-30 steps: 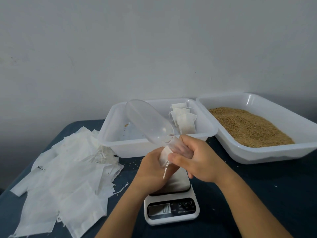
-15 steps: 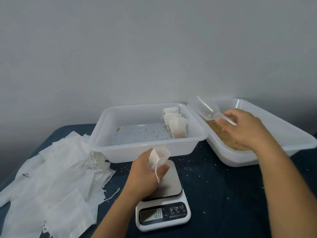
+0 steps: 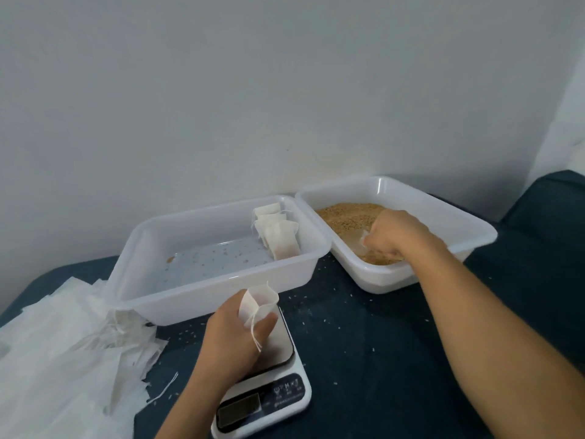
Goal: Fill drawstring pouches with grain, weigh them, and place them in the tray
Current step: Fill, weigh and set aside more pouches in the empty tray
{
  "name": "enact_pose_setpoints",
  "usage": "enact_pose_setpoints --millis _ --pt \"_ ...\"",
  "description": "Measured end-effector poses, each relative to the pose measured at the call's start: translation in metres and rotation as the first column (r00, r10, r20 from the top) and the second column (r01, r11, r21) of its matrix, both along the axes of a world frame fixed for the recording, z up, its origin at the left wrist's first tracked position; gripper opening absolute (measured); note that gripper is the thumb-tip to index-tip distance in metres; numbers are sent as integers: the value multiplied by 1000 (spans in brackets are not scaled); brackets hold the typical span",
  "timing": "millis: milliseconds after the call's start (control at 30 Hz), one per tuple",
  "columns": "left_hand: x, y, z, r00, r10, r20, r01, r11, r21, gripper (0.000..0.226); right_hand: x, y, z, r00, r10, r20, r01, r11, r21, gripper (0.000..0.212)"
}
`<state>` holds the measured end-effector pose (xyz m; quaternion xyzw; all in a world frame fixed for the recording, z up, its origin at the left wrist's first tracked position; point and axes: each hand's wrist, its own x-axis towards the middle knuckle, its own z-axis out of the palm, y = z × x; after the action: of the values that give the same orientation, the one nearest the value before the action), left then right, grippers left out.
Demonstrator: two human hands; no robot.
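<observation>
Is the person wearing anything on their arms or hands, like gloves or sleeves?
No. Both forearms are bare as far as the picture shows, with no sleeves in view. The left hand and the right hand have no gloves, and no watch, bracelet or ring shows on either.

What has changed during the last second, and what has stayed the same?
The right hand carried the clear scoop away from the pouch and lowered it into the grain tray. The left hand still holds the pouch open above the scale.
</observation>
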<state>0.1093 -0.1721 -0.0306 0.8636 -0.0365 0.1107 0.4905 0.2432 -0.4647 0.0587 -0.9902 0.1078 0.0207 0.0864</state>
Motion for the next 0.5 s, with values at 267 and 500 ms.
enact_pose_setpoints --millis 267,500 --pt "2 1 -5 999 31 -24 -31 999 25 7 -11 -14 -5 997 -32 69 13 965 261 42" --pt "3 3 -4 996 71 -54 -72 997 -16 10 -41 -6 -8 950 -112 292 -73 827 557 37"
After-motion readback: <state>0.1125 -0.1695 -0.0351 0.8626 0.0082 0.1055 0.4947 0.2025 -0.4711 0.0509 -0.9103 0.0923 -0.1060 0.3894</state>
